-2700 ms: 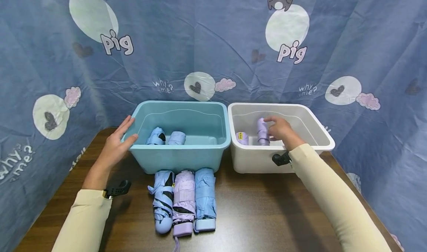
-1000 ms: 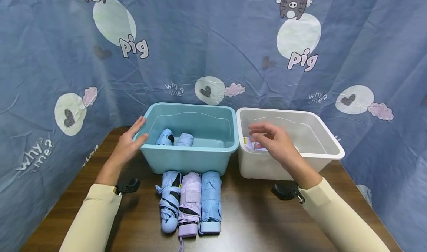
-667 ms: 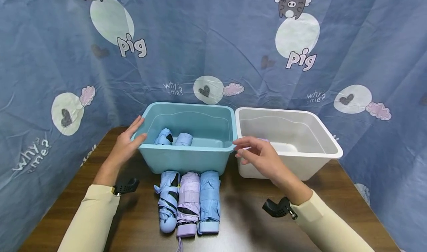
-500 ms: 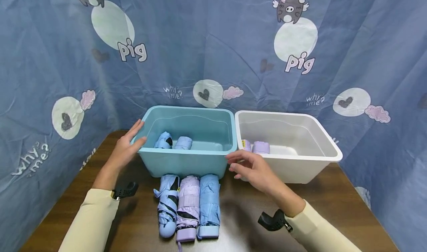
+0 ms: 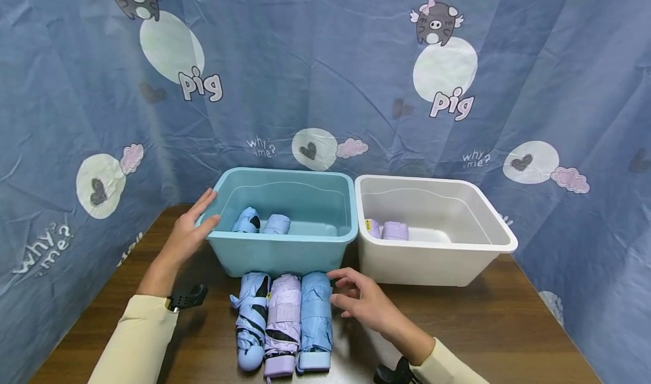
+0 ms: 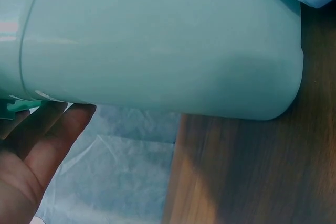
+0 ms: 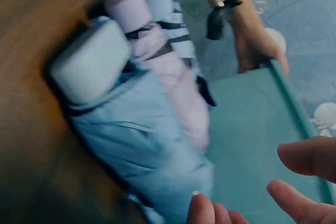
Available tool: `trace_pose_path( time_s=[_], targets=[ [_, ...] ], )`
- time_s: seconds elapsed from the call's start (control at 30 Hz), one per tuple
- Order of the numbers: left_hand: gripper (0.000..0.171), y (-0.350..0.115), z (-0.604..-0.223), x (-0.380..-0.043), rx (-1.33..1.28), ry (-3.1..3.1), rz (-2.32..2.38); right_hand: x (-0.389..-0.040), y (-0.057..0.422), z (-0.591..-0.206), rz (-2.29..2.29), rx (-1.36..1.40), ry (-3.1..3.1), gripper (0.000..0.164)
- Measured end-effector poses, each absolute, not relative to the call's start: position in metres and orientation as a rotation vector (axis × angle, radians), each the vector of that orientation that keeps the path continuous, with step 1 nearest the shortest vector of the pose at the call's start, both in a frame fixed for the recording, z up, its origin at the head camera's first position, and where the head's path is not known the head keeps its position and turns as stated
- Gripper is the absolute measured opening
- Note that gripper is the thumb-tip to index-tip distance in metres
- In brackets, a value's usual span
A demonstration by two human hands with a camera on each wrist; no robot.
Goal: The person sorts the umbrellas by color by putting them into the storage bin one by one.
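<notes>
Three folded umbrellas lie side by side on the table in front of the bins: a blue one with black stripes (image 5: 251,322), a lilac one (image 5: 282,322), and a plain blue one (image 5: 316,316). Close to the plain blue umbrella's right side is my right hand (image 5: 363,299), fingers apart and nothing held. In the right wrist view this umbrella (image 7: 142,129) shows its pale handle end, with my fingertips near its far end. My left hand (image 5: 188,234) rests at the left rim of the teal bin (image 5: 277,257), its fingers (image 6: 55,137) extended against the outside.
Two blue umbrellas (image 5: 277,224) lie inside the teal bin. A white bin (image 5: 432,265) stands directly to its right, with two lilac umbrellas (image 5: 395,231) inside. Behind the wooden table (image 5: 458,327) hangs a blue printed cloth (image 5: 356,79).
My right hand let go of a lilac umbrella, which now lies in the white bin. It then came left and toward me, to the plain blue umbrella. My left hand stays at the rim.
</notes>
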State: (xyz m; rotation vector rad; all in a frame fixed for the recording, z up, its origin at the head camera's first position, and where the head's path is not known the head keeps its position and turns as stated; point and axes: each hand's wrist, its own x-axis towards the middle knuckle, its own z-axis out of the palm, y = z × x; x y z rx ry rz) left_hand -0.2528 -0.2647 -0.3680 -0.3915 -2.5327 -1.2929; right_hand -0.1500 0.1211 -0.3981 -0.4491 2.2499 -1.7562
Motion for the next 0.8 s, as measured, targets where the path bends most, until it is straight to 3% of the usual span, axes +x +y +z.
trace_pose_path(
  time_s=[0.33, 0.8],
  targets=[
    [0.063, -0.266, -0.369, -0.252, -0.375, -2.534, -1.318, -0.15, 0.109, -0.434, -1.793, -0.369, 2.337, 0.056],
    [0.062, -0.266, -0.369, -0.254, -0.376, -2.534, -1.327, -0.148, 0.095, -0.44, -1.664, -0.446, 2.309, 0.072]
  ],
)
